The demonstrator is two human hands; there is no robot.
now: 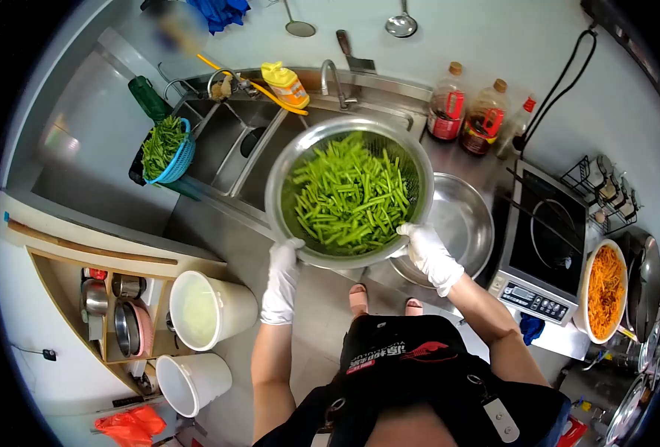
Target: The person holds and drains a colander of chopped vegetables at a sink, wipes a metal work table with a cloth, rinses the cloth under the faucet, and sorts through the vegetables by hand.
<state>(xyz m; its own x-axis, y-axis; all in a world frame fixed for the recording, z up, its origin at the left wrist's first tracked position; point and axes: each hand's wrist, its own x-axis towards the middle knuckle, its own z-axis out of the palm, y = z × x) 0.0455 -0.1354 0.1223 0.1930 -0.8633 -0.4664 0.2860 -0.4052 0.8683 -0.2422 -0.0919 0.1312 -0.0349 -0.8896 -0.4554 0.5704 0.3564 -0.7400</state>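
A wide steel colander with a perforated wall is full of short-cut green vegetable pieces that look like green beans. My left hand, in a white glove, is closed on its near left rim. My right hand, gloved too, grips the near right rim, with the thumb over the edge. Held up in front of me, the colander covers part of the sink and counter. Behind my right hand, a shallow steel basin rests on the counter, partly hidden.
Left of the colander are the sink and a blue basket of greens. Sauce bottles line the back wall. An induction cooker and a bowl of shredded carrot are at right. White buckets stand on the floor.
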